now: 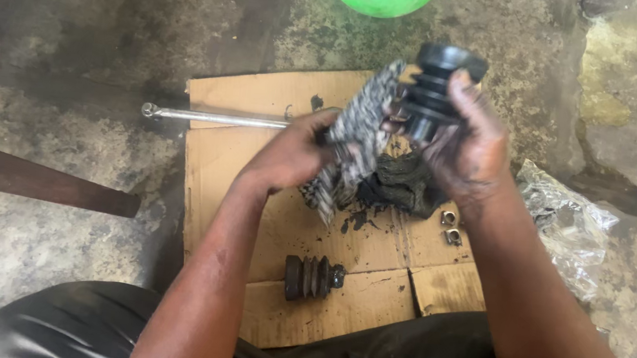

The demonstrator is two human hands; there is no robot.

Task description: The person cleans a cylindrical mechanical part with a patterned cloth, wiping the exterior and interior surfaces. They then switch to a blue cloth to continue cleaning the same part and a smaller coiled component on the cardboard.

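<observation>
Boot [436, 85], black ribbed rubber, is in your right hand [470, 144]; your fingers are closed around its lower part, and its wide end points up and away from you. Your left hand [294, 153] is closed on a patterned black and white rag [362, 128], which touches the boot's side. Both hands are close together above a cardboard sheet [234, 154] on the concrete floor. Under them lies a dark greasy lump [405, 182]. A second boot [312, 278] lies on the cardboard near your knees. A metal rod [214, 118] lies across the cardboard's left edge, and two small metal clips [451, 226] lie near a crumpled plastic bag [566, 225].
</observation>
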